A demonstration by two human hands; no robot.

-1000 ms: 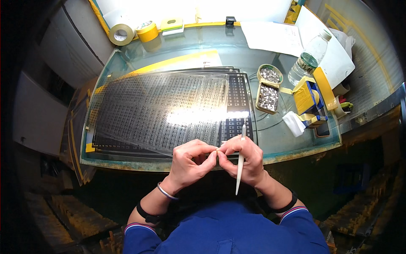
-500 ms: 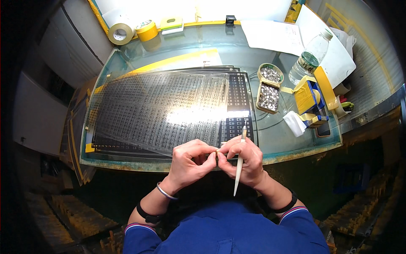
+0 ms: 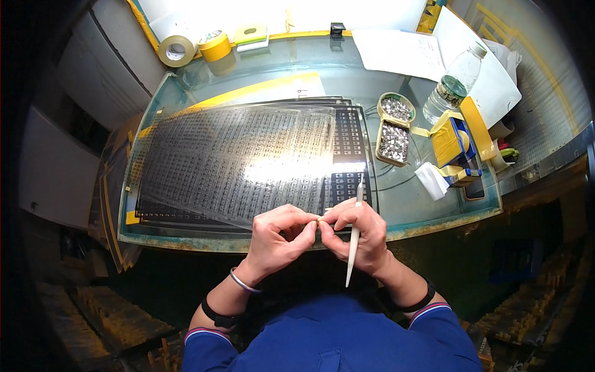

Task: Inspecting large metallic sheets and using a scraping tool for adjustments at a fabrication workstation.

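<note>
My left hand and my right hand meet fingertip to fingertip just over the near edge of the glass-topped table. Pinched between their thumbs and forefingers is a tiny yellowish piece, too small to name. A slim white pen-shaped tool with a metallic tip lies across the fingers of my right hand, its tip pointing away from me and its tapered white end toward me. Beyond the hands lies a clear sheet with rows of small dark patterns, on top of a black patterned sheet.
Two small containers of silvery bits stand right of the sheets. Farther right are a water bottle, a blue-and-yellow tape dispenser and a white wad. Tape rolls and white paper line the back.
The white pen-shaped tool has shifted slightly to the right in my right hand. Both hands otherwise keep their place, still pinching the tiny piece.
</note>
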